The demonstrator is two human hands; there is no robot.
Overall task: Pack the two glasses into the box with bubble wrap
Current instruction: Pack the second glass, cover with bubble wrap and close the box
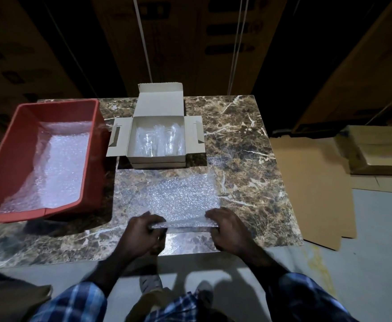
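Note:
A sheet of bubble wrap [181, 196] lies flat on the marble table [248, 159], just in front of an open cardboard box [157, 160]. My left hand [141, 231] and my right hand [227, 228] each grip one end of the sheet's near edge, which is folded or rolled up between them. Inside the box two clear glasses lie side by side on bubble wrap: one on the left [147, 141], one on the right [171, 140]. The box lid stands up at the back and both side flaps lie spread out.
A red plastic bin [92, 145] holding more bubble wrap [58, 163] sits on the table's left side. Flat cardboard sheets [311, 189] and stacked cardboard boxes [376, 149] lie on the floor to the right. Tall cartons stand behind the table.

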